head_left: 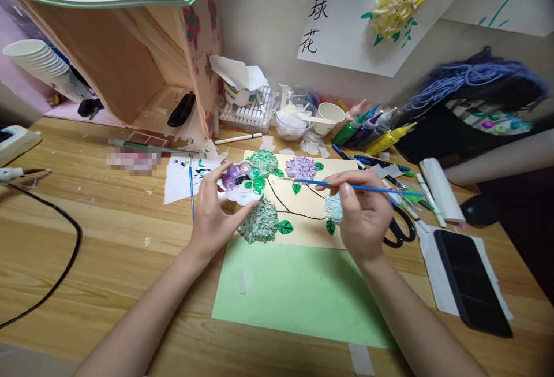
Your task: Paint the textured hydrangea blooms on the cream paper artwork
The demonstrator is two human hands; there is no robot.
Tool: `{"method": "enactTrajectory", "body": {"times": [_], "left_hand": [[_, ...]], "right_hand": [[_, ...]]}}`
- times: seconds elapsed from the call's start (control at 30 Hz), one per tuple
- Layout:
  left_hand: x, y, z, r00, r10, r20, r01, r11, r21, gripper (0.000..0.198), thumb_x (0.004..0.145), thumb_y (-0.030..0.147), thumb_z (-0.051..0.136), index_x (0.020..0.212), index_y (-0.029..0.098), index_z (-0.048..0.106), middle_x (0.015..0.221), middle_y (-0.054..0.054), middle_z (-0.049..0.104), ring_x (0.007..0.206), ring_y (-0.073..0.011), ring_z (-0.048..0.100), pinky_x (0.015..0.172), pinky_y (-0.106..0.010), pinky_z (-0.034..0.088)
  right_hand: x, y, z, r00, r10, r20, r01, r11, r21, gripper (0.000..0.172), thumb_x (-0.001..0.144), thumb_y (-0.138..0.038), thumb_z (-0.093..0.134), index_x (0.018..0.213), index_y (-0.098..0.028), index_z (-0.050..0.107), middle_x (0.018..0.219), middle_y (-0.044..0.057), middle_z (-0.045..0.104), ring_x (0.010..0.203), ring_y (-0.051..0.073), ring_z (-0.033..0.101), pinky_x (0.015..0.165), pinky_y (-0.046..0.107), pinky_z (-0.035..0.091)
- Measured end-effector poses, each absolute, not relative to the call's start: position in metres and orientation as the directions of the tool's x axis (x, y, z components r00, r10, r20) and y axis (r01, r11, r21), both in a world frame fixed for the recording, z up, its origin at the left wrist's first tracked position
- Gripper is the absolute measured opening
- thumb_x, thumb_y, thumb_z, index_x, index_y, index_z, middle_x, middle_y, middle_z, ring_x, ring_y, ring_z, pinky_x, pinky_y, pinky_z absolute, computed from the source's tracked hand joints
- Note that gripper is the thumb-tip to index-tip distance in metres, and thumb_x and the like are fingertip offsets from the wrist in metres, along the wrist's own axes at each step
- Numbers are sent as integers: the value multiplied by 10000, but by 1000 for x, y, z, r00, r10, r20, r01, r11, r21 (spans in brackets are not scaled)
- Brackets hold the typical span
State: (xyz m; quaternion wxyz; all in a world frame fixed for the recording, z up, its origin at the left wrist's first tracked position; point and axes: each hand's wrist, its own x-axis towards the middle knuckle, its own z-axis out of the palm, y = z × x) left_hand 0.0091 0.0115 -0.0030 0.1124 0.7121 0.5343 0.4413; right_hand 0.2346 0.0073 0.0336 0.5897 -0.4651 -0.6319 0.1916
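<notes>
My left hand (pixel 216 209) grips a small flower-shaped paint palette (pixel 244 193) with purple, green and black paint in its wells. In my right hand (pixel 363 209) is a thin blue paintbrush (pixel 320 183), held nearly level with its tip pointing left. Both hands hover over a cream sheet (pixel 303 232) bearing black painted stems, green leaves and textured flower heads. A purple flower (pixel 300 168) and a green one (pixel 262 161) sit at the top, another green flower (pixel 259 224) lies below the palette. My right hand partly hides a light blue flower (pixel 333 208).
Green paper (pixel 294 290) lies under the cream sheet's lower edge. Black scissors (pixel 400 228), a phone (pixel 471 279) and markers are at right. Paint bottles (pixel 367 129), a cup (pixel 331 118) and a marker box (pixel 246 112) line the back. A black cable (pixel 73 261) curves at left.
</notes>
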Motion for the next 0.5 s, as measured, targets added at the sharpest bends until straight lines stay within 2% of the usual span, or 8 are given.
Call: {"method": "enactTrajectory", "body": {"times": [0.1,0.23,0.33,0.5], "left_hand": [[8,14,-1,-66,871,487,657,-329,678,736,679,359,765,1307,223,405,1279,-104,530,1154,-243,528,910,-388,482],[7,15,0,-103,866,488,654,-311,690,731,670,367,767,1296,226,418,1258,-105,535,1151,-245,532,917,-399,484],[7,15,0,-94,869,486,658,-312,685,737,672,362,766,1303,223,413,1265,-106,531,1148,-245,533,918,-396,485],[7,14,0,-92,868,488,656,-316,686,742,669,360,769,1304,223,410,1267,-105,530,1144,-246,534,921,-398,486]], "right_hand": [[238,11,30,-26,871,491,473,443,-761,129,878,-182,470,813,-205,579,740,12,608,704,164,597,660,326,471],[236,13,26,-176,843,508,580,506,-638,146,848,-140,448,791,-216,559,712,13,602,704,170,565,647,319,453],[234,14,24,-225,821,525,601,541,-589,147,840,-124,447,787,-221,544,711,14,597,709,172,554,658,319,447],[233,15,19,-250,832,496,607,534,-589,137,836,-117,455,787,-221,531,724,13,598,729,176,549,671,317,439]]}}
